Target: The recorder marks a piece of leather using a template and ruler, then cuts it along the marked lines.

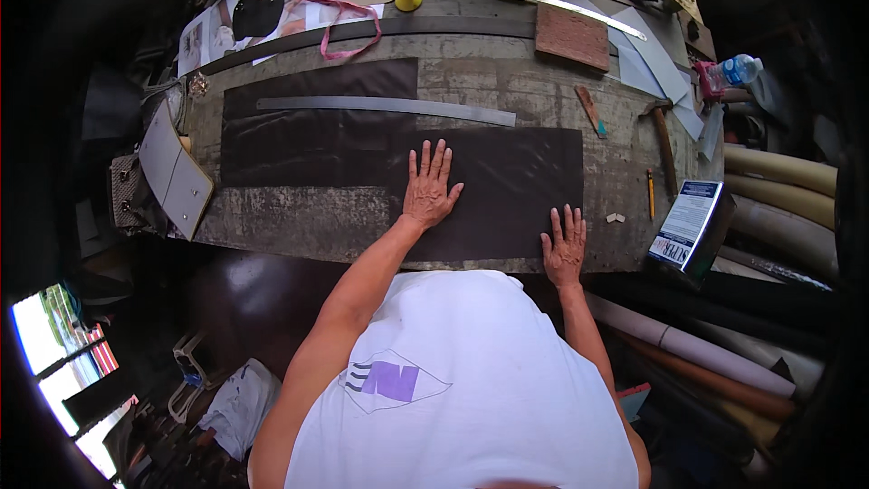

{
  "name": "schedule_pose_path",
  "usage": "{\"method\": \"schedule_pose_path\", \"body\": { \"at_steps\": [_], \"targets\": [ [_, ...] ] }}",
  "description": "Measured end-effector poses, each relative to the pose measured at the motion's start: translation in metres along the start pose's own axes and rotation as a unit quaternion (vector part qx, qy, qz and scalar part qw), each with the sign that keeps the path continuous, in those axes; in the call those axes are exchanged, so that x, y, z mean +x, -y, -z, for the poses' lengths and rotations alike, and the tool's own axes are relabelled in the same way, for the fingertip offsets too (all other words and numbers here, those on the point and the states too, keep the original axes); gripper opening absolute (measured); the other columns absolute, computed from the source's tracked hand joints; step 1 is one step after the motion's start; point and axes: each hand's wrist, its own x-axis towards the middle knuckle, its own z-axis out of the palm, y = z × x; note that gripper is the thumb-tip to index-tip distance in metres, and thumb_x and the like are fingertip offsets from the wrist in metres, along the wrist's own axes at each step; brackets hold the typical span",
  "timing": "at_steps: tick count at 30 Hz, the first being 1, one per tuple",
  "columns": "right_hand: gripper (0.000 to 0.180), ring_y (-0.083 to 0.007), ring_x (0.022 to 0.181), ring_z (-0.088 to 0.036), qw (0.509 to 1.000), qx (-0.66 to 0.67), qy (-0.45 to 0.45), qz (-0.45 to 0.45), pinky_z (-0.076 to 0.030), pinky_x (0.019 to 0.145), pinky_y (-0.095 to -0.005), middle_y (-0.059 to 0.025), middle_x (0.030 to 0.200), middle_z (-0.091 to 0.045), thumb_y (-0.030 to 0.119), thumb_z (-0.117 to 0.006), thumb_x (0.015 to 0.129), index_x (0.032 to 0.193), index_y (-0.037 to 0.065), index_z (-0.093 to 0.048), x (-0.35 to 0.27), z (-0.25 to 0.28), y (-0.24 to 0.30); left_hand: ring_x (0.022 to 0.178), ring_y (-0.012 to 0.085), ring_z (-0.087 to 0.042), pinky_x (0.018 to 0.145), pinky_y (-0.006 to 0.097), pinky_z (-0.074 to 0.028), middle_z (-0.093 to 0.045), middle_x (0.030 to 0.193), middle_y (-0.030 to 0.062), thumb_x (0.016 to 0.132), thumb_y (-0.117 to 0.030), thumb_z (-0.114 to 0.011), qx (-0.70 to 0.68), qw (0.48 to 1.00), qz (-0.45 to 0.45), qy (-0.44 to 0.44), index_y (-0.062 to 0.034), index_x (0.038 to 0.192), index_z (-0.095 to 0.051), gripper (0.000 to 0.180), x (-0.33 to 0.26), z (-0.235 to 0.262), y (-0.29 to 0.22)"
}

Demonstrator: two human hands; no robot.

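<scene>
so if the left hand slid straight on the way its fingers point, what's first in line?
The left hand lies flat on the dark leather sheet, fingers pointing away across the bench. First in line looks like the long metal ruler, though depth is hard to judge.

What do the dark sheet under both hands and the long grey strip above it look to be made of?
Dark sheet: probably leather or faux leather, dark brown with a faint sheen, lying flat and limp. Long grey strip: likely metal, a thin, rigid, dull-grey straightedge.
</scene>
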Motion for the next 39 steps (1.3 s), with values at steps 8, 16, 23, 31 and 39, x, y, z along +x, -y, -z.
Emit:
{"method": "schedule_pose_path", "body": {
  "at_steps": [8, 16, 23, 31, 39],
  "targets": [
    [0.054, -0.0391, 0.141, -0.028, 0.999, -0.016, 0.003, -0.036, -0.024, 0.115, -0.0493, -0.0194, 0.15, -0.034, 0.024, -0.061, 0.093, 0.143, 0.011, -0.044, 0.005, 0.01, 0.017, 0.14, 0.0354, -0.028, 0.115, 0.048, -0.022, -0.036, 0.147, 0.018, 0.093, -0.033, -0.057, -0.187, 0.981, 0.035, -0.05, -0.0022, 0.138, -0.045, 0.056, 0.01, 0.03, 0.028],
    [0.04, -0.0377, 0.106, -0.054, 0.968, 0.032, -0.06, -0.243, -0.044, 0.092, -0.0456, -0.0195, 0.116, -0.053, 0.008, -0.059, 0.091, 0.13, 0.003, -0.052, -0.015, 0.023, 0.077, 0.106, 0.0362, -0.058, 0.093, 0.043, -0.045, -0.061, 0.111, 0.0184, 0.085, -0.01, -0.061, -0.234, 0.924, 0.175, -0.247, 0.0003, 0.115, -0.06, 0.032, 0.071, 0.106, 0.274],
    [0.016, -0.0369, 0.086, -0.061, 0.931, 0.092, -0.01, -0.352, -0.048, 0.077, -0.0433, -0.0197, 0.091, -0.062, 0.007, -0.059, 0.088, 0.1, -0.002, -0.065, -0.087, 0.005, 0.162, 0.1, 0.0382, -0.06, 0.09, 0.045, -0.047, -0.063, 0.104, 0.02, 0.083, -0.018, -0.064, -0.122, 0.943, 0.213, -0.224, -0.0017, 0.108, -0.064, 0.029, 0.15, 0.144, 0.484],
    [0.019, -0.0281, 0.071, -0.064, 0.878, 0.11, 0.075, -0.46, -0.051, 0.067, -0.0384, -0.0175, 0.079, -0.065, 0.009, -0.066, 0.082, 0.096, -0.003, -0.067, -0.148, 0.003, 0.206, 0.125, 0.0427, -0.047, 0.103, 0.05, -0.042, -0.049, 0.133, 0.0268, 0.064, -0.054, -0.084, 0.006, 0.882, 0.465, -0.082, 0.0062, 0.131, -0.046, 0.098, 0.249, 0.183, 0.589],
    [0.024, -0.0207, 0.071, -0.065, 0.826, 0.109, 0.127, -0.538, -0.051, 0.068, -0.0337, -0.0135, 0.078, -0.068, 0.011, -0.069, 0.082, 0.101, -0.003, -0.068, -0.128, 0.024, 0.246, 0.132, 0.0393, -0.041, 0.108, 0.05, -0.034, -0.043, 0.141, 0.0247, 0.052, -0.058, -0.09, -0.039, 0.827, 0.561, 0.028, 0.0055, 0.141, -0.036, 0.122, 0.278, 0.194, 0.626]
  ]
}}
